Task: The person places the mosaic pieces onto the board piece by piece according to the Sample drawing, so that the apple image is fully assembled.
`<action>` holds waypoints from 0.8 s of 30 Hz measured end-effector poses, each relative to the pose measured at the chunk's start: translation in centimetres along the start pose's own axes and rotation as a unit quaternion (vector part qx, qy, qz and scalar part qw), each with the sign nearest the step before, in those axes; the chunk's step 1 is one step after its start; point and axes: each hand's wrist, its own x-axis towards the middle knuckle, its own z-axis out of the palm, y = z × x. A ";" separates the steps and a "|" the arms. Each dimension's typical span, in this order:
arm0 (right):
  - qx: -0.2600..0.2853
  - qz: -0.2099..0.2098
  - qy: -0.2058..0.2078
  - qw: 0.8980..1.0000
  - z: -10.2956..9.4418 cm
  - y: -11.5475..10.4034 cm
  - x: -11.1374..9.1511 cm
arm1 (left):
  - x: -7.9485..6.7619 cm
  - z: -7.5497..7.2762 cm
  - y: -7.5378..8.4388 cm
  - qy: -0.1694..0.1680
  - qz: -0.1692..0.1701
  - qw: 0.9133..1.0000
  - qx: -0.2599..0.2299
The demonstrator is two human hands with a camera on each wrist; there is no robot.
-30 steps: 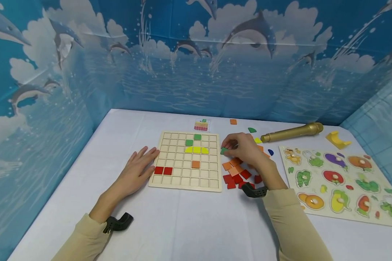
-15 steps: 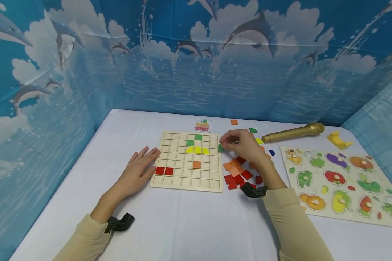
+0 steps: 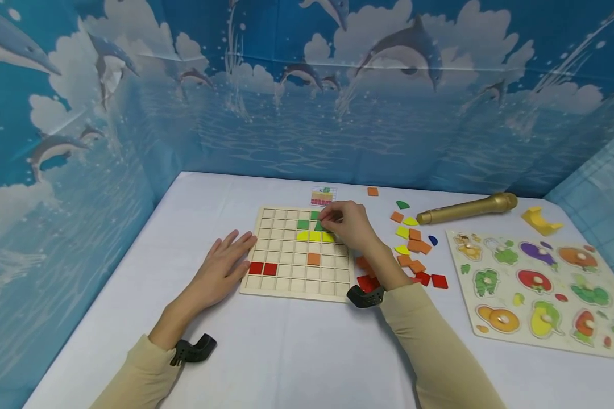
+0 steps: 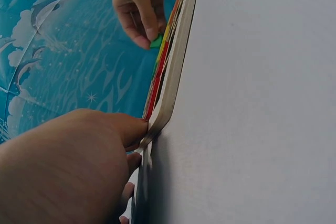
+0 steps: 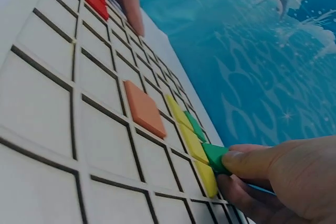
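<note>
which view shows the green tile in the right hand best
Right wrist: the green tile looks largest there, pinched by the right hand, with one end hidden. The head view shows it small, partly covered by that hand; the left wrist view, only a small bit.

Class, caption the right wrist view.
Right hand pinches a green tile at the gridded board, near three yellow tiles.

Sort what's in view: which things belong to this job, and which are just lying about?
Likely in the job:
grid board
placed tiles
green tile, pinched by the right hand
loose coloured tiles
picture card, probably the pattern

Likely just lying about:
gold microphone
vegetable puzzle board
yellow curved piece
</note>
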 end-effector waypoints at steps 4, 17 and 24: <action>-0.007 0.006 0.009 1.000 0.6 -0.5 0.1 | 0.1 0.1 0.1 0.000 0.001 1.000 0.002; -0.037 -0.007 0.042 0.998 2.2 -0.7 0.3 | -0.1 0.0 0.2 0.001 -0.005 1.000 0.008; -0.052 -0.026 0.045 0.997 2.4 -0.5 0.2 | -0.1 0.0 0.3 0.002 -0.003 1.000 0.009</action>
